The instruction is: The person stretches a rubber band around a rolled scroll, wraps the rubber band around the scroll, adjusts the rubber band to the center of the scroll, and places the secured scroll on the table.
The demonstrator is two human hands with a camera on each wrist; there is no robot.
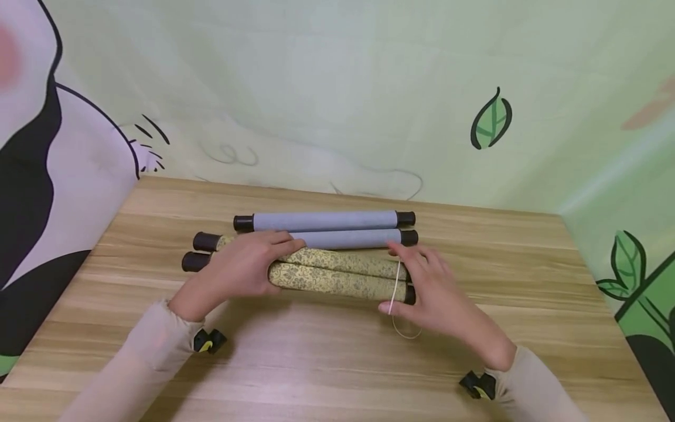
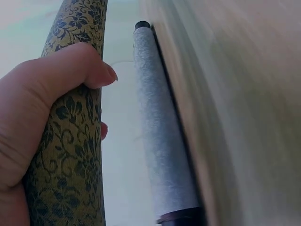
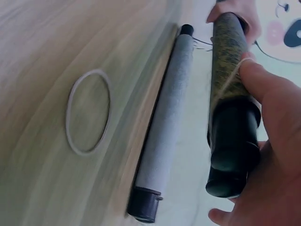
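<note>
A gold, dark-flowered scroll (image 1: 332, 278) with two rolls side by side and black end knobs lies across the middle, lifted off the table. My left hand (image 1: 253, 261) grips its left half, thumb and fingers wrapped round it; the left wrist view also shows the gripped scroll (image 2: 68, 141). At the right end my right hand (image 1: 432, 287) spans both rolls, thumb near, fingers far. A thin pale elastic band (image 1: 395, 287) runs across the scroll between thumb and fingers. In the right wrist view the band (image 3: 230, 77) is caught at the thumb tip, close to the black knobs.
A pale blue scroll (image 1: 327, 221) of two rolls with black ends lies just behind the gold one. Another pale elastic loop (image 3: 89, 113) lies on the wooden table (image 1: 327, 363). A printed cloth wall (image 1: 337, 105) stands along the table's back edge.
</note>
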